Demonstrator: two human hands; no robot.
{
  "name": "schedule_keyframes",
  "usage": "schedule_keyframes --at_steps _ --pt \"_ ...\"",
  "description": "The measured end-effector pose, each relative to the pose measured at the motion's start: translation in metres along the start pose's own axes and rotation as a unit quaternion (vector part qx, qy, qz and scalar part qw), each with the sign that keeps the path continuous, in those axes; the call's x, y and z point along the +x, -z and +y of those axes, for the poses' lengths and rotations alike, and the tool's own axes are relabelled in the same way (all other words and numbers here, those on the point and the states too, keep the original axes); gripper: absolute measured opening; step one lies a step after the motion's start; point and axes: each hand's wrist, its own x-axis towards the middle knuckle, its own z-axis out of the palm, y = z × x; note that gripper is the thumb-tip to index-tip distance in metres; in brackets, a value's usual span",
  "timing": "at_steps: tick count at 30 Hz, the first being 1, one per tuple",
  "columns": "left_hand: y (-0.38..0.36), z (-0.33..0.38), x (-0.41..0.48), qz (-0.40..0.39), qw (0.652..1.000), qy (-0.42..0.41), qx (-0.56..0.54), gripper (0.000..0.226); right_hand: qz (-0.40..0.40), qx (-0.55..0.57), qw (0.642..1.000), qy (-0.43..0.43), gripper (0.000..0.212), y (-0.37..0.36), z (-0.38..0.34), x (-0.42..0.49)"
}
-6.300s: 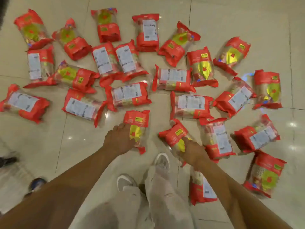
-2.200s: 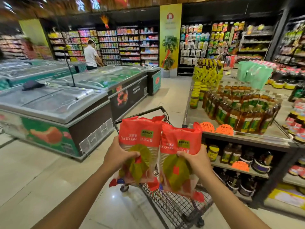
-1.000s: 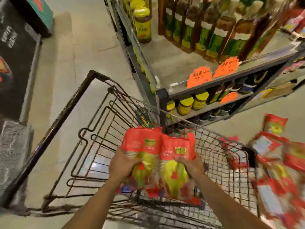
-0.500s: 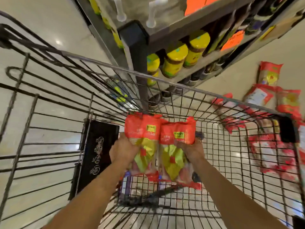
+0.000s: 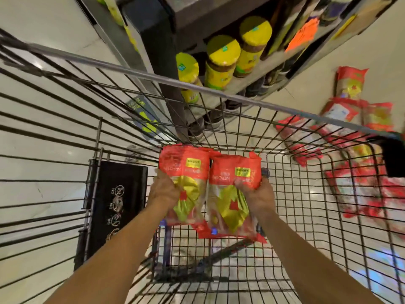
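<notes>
The left hand [image 5: 163, 191] has its grip clamped on the left noodle packet [image 5: 186, 170], thumb across the front and fingers hidden behind. The right hand [image 5: 257, 194] clamps the right noodle packet [image 5: 230, 200] the same way from the other side. The two packets touch edge to edge at the centre of the frame, inside the wire basket of the shopping cart [image 5: 153, 76]; whether they rest on its wire bottom cannot be told.

Each packet has a red band with white Latin lettering, upside down and too soft to read surely. Each also has a small yellow label with tiny print and a yellow-green shape with a red square on the clear lower part. Both forearms reach in from the bottom of the frame, wrists level.

A second ago the packets hung above the cart's rim; now they are down between its walls, held as before.

A black panel [image 5: 118, 194] with white round symbols sits at centre left. Yellow-lidded jars [image 5: 222, 62] stand on a shelf [image 5: 219, 16] at the top, beside an orange price tag [image 5: 303, 35]. More red packets [image 5: 350, 84] lie on the floor [image 5: 43, 29] at the right.
</notes>
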Motion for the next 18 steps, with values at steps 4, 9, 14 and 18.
schedule_keyframes --at_steps 4,9,14,18 --pt "-0.006 -0.001 -0.027 0.057 0.996 -0.051 0.049 0.084 0.038 -0.151 0.987 0.048 0.098 0.003 -0.014 -0.011" --pt "0.037 -0.012 -0.061 0.02 0.978 -0.146 0.145 0.076 0.038 -0.333 0.925 0.178 0.078 0.022 -0.067 -0.068" --pt "0.137 0.016 -0.151 0.086 0.944 -0.254 0.191 0.074 -0.047 -0.354 0.892 0.278 0.066 0.056 -0.146 -0.146" --pt "0.219 0.038 -0.214 0.142 0.914 -0.291 0.245 0.066 -0.036 -0.387 0.85 0.355 0.068 0.094 -0.215 -0.215"
